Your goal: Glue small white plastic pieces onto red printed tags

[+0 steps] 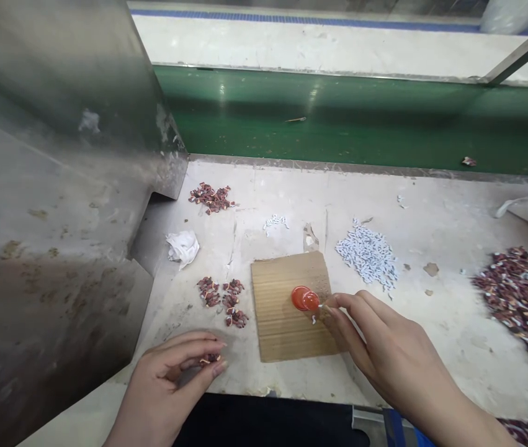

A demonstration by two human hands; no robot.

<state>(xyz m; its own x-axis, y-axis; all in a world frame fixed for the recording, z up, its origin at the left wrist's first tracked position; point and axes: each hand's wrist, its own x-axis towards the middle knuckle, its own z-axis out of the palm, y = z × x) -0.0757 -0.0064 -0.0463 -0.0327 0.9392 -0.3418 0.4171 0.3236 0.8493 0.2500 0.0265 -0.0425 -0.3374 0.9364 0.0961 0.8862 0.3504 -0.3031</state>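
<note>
My left hand (pixel 175 375) rests at the table's near edge, fingers curled around a few small dark-red pieces (pixel 210 359). My right hand (pixel 375 338) reaches over a brown cardboard sheet (pixel 277 323), thumb and forefinger pinched on a tiny white piece (pixel 323 307) right beside a small red cap (pixel 304 298) that sits on the cardboard. Small clusters of dark-red pieces (pixel 224 301) lie just left of the cardboard.
A pile of small white pieces (pixel 368 254) lies behind the cardboard, a big dark-red heap (pixel 524 304) at right, another red cluster (pixel 211 197) and crumpled paper (pixel 182 247) at left. A steel machine housing (pixel 49 205) stands left; a green conveyor belt (pixel 361 118) runs behind.
</note>
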